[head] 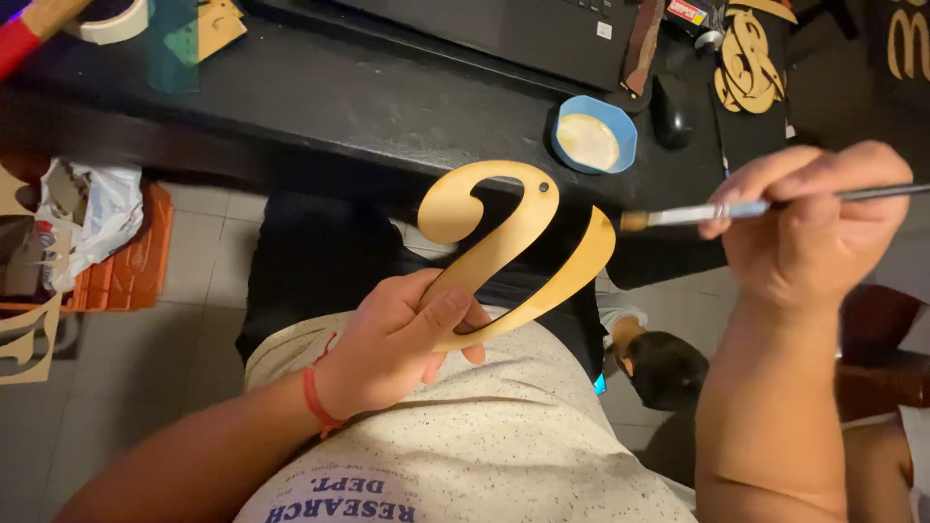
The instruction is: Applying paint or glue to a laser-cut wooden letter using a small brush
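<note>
Gold-painted curved cutout (513,247), shaped like a looping letter with a small hole near its top, sits at the centre of the frame, held up over the person's lap. Left hand (397,344), a red cord at its wrist, grips the lower end of the cutout, thumb pressed on its face and fingers curled behind. Right hand (809,228), at the right of the frame, pinches a thin paintbrush (697,213) between thumb and fingers, its bristle tip just beside the cutout's right edge. Above, on the dark table (368,97), stands a blue bowl (594,136) of pale paint, with a black mouse (671,111) right beside it.
</note>
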